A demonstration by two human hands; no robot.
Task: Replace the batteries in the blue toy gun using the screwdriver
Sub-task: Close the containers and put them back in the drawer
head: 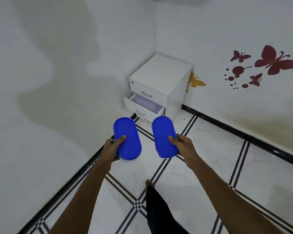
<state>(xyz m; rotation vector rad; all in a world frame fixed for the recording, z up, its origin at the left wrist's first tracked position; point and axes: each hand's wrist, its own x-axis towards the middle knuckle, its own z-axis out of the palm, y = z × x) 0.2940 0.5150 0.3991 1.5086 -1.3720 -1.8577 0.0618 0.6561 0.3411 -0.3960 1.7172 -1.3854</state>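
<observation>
Gripping unlabelled blue boxes, my left hand (112, 146) and right hand (182, 146) hide their bodies; a screwdriver (110, 139) barely peeks out left

You get bright, even indoor light with no glare. Large soft grey shadows fall on the left wall (57, 68) from nine to eleven o'clock, and a fainter one lies on the right wall (243, 119) near three o'clock. Wide-angle distortion bends the floor border (243, 135), and detail softens toward the edges.
</observation>
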